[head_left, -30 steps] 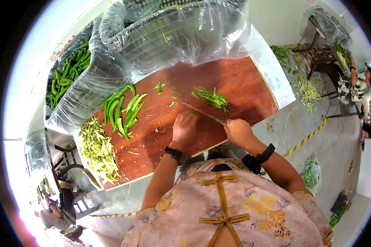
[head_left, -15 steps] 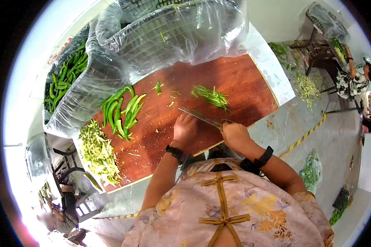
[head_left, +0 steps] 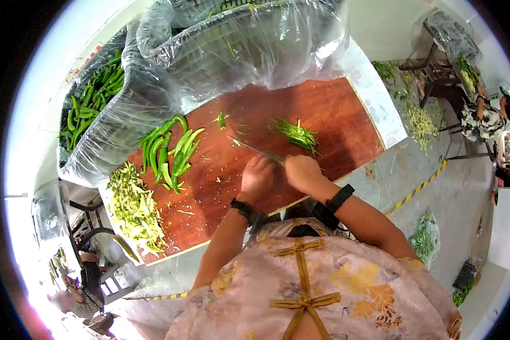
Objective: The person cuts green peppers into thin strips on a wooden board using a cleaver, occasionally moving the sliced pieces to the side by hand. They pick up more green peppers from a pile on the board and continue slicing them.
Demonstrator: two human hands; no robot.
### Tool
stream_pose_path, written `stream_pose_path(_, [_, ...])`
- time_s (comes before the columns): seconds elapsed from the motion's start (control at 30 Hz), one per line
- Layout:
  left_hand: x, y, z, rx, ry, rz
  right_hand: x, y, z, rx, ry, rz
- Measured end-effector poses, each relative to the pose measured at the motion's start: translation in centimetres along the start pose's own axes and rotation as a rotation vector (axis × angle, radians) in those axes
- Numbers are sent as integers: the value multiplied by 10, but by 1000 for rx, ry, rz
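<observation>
In the head view, my right hand (head_left: 305, 174) is wrapped round the handle of a knife (head_left: 254, 149), whose thin blade points up and left over the reddish-brown board (head_left: 221, 209). My left hand (head_left: 258, 177) is just left of it, low on the board, its fingers curled in. Whatever the left fingers hold, if anything, is hidden. Beyond my right hand lies a pile of green strips (head_left: 297, 136). Whole and split long green peppers (head_left: 181, 153) lie on the board's left, above a heap of pale green cut pieces (head_left: 133, 209).
A plastic-lined basket of green peppers (head_left: 99, 93) stands at the left. Another plastic-lined crate (head_left: 238, 51) borders the board's far edge. Greens in a bag (head_left: 425, 238) lie on the floor at right. One person (head_left: 484, 116) sits far right, another (head_left: 85, 294) lower left.
My right hand has moved left with the knife, close to my left hand. The left fingers look more curled than before. The vegetables have stayed in place.
</observation>
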State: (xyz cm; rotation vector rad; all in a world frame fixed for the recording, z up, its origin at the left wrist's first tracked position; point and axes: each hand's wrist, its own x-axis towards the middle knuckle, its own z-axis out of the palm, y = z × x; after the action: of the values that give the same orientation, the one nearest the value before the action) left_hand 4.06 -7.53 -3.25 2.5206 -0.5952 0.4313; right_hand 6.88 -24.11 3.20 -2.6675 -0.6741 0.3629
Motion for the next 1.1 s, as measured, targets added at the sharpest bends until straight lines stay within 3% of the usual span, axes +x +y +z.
stream_pose_path(0.07, [1, 1, 3, -10, 99, 39, 1, 2, 1, -17, -1, 2])
stream_pose_path(0.3, [3, 5, -1, 4, 128, 43, -40, 28, -1, -68, -3, -3])
stream_pose_path(0.43, [-2, 1, 3, 23, 62, 24, -48, 46, 4, -96, 96, 95])
stream_pose_path(0.6, [1, 8, -1, 20, 38, -1, -53, 57, -3, -81, 199, 51])
stream_pose_path(1.1, [-3, -1, 5, -9, 89, 46, -56, 23, -9, -83, -1, 10])
